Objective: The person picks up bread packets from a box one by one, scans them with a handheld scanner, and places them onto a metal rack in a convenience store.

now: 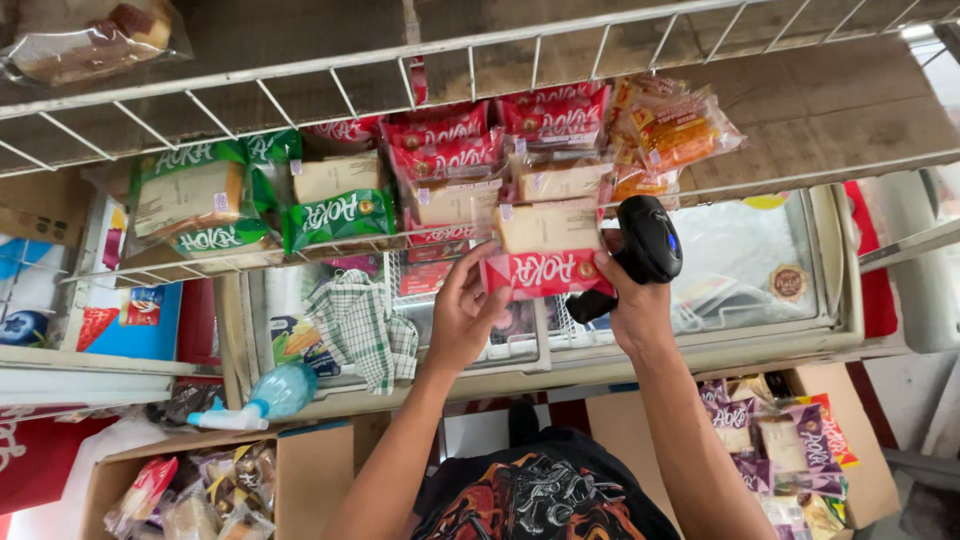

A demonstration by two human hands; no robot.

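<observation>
A red-and-clear packet of sliced bread is held up in front of a white wire shelf. My left hand touches its lower left edge with fingers spread. My right hand grips a black handheld scanner and its thumb presses the packet's right end. Behind the packet, more red bread packets and green bread packets lie in rows on the shelf. Orange packets lie at the right end of the row.
A chest freezer with a glass lid stands below the shelf, with a checked cloth and a blue spray bottle on its edge. Cardboard boxes of packets stand at lower left and lower right.
</observation>
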